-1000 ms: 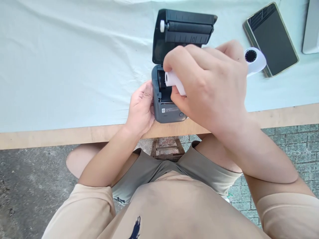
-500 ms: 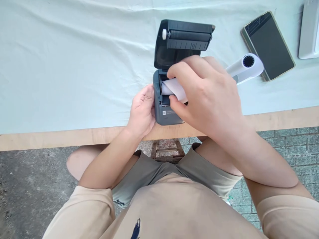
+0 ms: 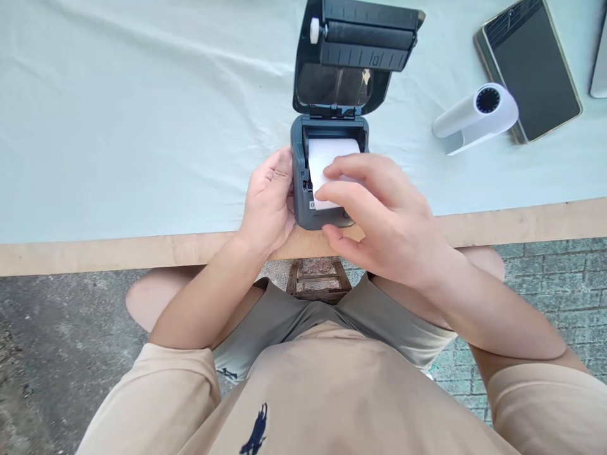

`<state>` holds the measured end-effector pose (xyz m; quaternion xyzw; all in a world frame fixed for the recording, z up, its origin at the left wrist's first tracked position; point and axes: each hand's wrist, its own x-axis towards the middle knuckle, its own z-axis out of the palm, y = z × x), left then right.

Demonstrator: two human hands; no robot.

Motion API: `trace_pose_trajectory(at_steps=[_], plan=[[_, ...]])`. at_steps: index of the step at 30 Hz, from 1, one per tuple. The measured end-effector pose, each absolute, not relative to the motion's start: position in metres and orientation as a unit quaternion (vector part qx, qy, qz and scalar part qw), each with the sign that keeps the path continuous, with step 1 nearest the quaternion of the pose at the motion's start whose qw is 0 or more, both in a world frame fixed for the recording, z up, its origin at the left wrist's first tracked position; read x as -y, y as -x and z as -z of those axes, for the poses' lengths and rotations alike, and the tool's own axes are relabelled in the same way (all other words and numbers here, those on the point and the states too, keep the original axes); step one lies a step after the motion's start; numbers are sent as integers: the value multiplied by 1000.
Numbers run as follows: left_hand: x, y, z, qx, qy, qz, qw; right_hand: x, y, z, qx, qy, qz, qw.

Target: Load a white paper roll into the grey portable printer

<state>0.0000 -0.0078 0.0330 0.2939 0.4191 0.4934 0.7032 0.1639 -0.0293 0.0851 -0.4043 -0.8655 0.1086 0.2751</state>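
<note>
One table [image 3: 95, 253] runs across the upper half of the frame, a pale wooden edge showing below one wrinkled, light green cloth [image 3: 118, 114] that covers its top. One dark grey printer [image 3: 327, 126] stands at upper centre near the table edge, boxy with rounded corners, its lid [image 3: 353, 57] swung up and back, showing a black roller with a white end knob. One white paper roll [image 3: 329, 158] lies in the open bay, its matte sheet drawn forward over the front lip.

Two hands work at it. The left hand [image 3: 270, 202], just left of centre, cups the printer's left wall, fingers curled loosely against the plastic, holding it in a narrow grip. The right hand [image 3: 384, 221] comes in from the lower right, forearm slanting up; its fingers are half spread and lie flat on the paper's front edge, thumb beneath near the printer's front face.

At upper right, one smooth white cylindrical device [image 3: 474, 117] lies on its side, and beyond it one flat, dark, gold-rimmed tablet [image 3: 531, 63].
</note>
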Motion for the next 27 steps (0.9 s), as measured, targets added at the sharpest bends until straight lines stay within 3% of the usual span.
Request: trace_pose_trajectory(at_steps=[10,15,20,27], plan=[[9,2,-26,-345,-291,-531,717,24,-169,-64,876,396,-53,270],[11,7,-18,-330,-367,-506,707,14,-174,-60,847,388,-108,346],[10,9,-12,-374,-421,-488,666,-13,-183,-71,751,415,-124,499],[10,8,-17,-383,-415,-485,668,-33,-171,-73,752,400,-204,483]])
